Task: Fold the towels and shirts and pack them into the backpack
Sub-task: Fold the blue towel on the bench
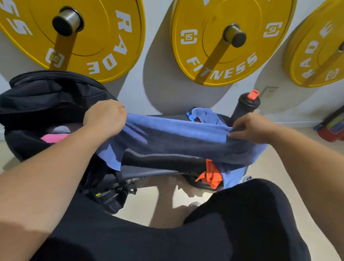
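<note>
A blue towel [176, 136] is stretched sideways between my two hands above a black bench. My left hand [105, 116] grips its left end in a fist, right beside the open black backpack [47, 102]. My right hand [253, 128] pinches the towel's right top edge. Inside the backpack's mouth I see pink cloth [54, 137] and something grey. Behind the stretched towel lies another crumpled blue cloth [204, 115]. An orange garment [211, 175] hangs off the bench's front edge under the towel.
A black bottle with a red cap [246, 106] stands at the back of the bench [145, 172]. Yellow weight plates [221, 39] hang on the wall behind. A red fire extinguisher [339, 123] lies on the floor at the right. My knees fill the foreground.
</note>
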